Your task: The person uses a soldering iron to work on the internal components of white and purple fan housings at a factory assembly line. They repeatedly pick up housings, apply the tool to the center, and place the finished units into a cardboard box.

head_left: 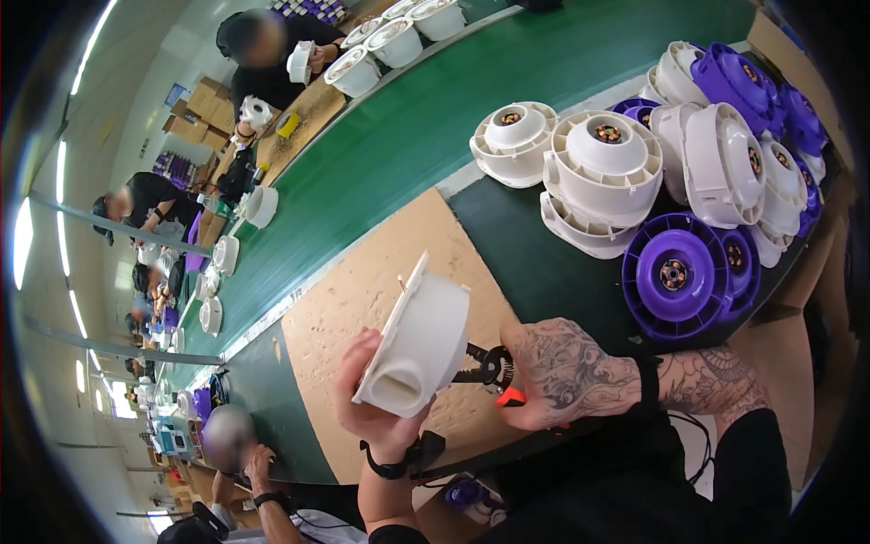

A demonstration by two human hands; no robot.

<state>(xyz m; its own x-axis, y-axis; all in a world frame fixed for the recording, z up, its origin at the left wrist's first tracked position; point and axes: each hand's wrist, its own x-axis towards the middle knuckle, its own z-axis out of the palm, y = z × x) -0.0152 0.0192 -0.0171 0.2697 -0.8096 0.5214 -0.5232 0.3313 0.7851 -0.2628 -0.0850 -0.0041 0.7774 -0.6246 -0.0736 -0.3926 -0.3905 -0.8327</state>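
Observation:
My left hand [385, 433] grips a white plastic fan housing [428, 326] and holds it tilted on its side above a cardboard sheet [408, 245]. A short, thin, copper-coloured piece sticks out near its upper left rim. My tattooed right hand [566, 374] is closed round hand pliers [492, 366] with black jaws and red-orange handles. The jaws point left and lie at the right side of the housing, partly behind it. Whether they touch it I cannot tell. My right fingers are mostly hidden under the back of the hand.
White fan housings [605, 168] and purple ones [675, 276], with copper windings, are stacked at the right. A green conveyor belt [390, 154] runs along the far side. Co-workers [267, 72] handle white housings across it. Another person's hands [258, 467] are at the lower left.

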